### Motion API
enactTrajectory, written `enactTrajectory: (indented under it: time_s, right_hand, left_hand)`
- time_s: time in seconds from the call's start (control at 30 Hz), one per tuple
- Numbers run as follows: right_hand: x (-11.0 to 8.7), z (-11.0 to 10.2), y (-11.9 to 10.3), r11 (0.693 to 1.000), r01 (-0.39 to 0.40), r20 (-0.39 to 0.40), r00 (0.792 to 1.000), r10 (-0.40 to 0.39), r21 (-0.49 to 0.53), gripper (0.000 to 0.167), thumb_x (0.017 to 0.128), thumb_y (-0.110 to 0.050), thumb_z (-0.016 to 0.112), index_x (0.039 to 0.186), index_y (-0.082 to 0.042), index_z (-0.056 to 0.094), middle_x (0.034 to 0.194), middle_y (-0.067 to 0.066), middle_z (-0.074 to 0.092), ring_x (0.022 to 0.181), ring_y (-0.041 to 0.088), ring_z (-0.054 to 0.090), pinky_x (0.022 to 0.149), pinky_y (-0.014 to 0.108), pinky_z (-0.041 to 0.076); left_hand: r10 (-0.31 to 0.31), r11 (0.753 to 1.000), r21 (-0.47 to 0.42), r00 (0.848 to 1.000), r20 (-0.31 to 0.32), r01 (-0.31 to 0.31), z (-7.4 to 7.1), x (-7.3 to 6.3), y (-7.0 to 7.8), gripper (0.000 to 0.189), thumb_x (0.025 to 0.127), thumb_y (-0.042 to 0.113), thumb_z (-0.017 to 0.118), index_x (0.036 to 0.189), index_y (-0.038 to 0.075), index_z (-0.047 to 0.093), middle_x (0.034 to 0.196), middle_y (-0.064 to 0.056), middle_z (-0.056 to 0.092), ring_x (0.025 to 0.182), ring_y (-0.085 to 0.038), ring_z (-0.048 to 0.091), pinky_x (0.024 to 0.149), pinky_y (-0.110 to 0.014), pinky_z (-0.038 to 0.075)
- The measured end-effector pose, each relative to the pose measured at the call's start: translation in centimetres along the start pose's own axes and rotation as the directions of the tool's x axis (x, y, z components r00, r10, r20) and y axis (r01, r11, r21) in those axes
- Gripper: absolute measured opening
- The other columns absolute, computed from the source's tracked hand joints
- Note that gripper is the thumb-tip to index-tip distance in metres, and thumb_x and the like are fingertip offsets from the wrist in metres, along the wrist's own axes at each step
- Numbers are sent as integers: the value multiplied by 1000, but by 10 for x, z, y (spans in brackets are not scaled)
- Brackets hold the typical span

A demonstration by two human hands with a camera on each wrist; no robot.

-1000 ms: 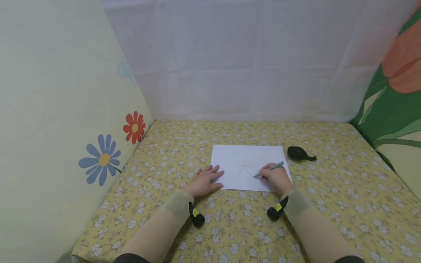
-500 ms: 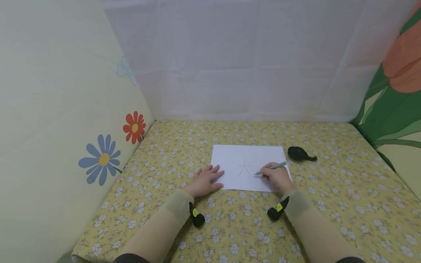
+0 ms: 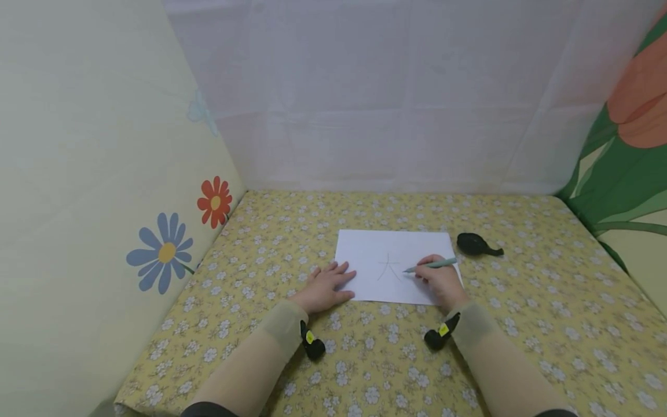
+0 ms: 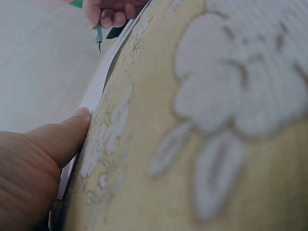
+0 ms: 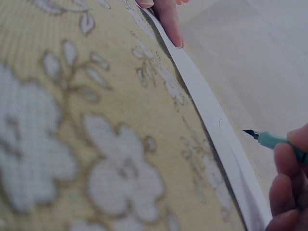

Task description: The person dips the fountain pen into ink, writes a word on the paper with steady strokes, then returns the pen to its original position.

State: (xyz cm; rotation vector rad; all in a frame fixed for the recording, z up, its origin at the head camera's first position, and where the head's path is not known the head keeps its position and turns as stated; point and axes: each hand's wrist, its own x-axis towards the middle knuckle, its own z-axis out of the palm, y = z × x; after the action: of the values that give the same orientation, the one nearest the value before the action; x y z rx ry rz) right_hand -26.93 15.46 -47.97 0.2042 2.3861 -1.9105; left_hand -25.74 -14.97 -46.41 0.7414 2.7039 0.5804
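A white sheet of paper (image 3: pixel 365 244) lies on the flowered tablecloth, with a large thin-lined character, 大, drawn near its middle. My left hand (image 3: pixel 323 288) rests with spread fingers on the sheet's lower left edge. Over the right part of the paper, my right hand (image 3: pixel 440 285) pinches a green fountain pen (image 3: pixel 443 263) between thumb and fingers. The pen slants, its back end pointing right and its tip just right of the character. Seen from the right wrist, the dark nib (image 5: pixel 250 133) stands apart from the sheet (image 5: pixel 211 103).
A black bulb-shaped thing (image 3: pixel 472 244) with a narrow neck lies just right of the paper. The yellow flowered tablecloth (image 3: pixel 292 231) runs back to a white cloth backdrop (image 3: pixel 333 104). Flower-printed panels flank the table. Each wrist wears a black camera mount.
The fountain pen's tip has come away from the lower end of the character's right stroke, moving slightly up, and the pen leans flatter. My left hand has stayed in place.
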Motion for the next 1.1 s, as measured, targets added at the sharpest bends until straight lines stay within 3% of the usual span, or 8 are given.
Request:
enactTrajectory:
  time_s: [0.3,0.6,0.83,1.1]
  right_hand:
    - [1,-1,1,999,39,-22,999,-39,16,24,89,-20,70,100,-1,61,82,3,61,77,23,52,71,33,43]
    - [2,-5,-1,999,8,-32,999,-7,40,34,90,-28,69,110,-2,60,89,0,63,85,22,52,78,34,39]
    - [2,-10,-6,991,-37,-29,999,41,129,32,93,-28,65,113,-4,61,87,-4,65,81,18,51,72,30,38]
    - [7,-18,-8,980,-23,-57,998,34,196,30,95,-23,61,116,-1,61,84,-5,65,78,17,52,68,27,40]
  left_hand:
    - [0,1000,13,1000,-2,0,-1,0,0,61,98,48,49,152,25,30,160,1,13,147,-25,5,115,-54,-1]
    - [-3,1000,19,1000,1,3,-1,-1,1,62,98,50,47,152,26,30,160,2,13,147,-25,5,115,-54,-1]
    - [-10,1000,26,1000,3,10,0,1,1,62,98,50,47,152,26,30,160,2,12,147,-24,5,115,-53,-1]
    - [-8,1000,19,1000,5,8,-1,0,0,62,98,50,48,152,25,30,160,1,13,147,-24,5,115,-54,-2]
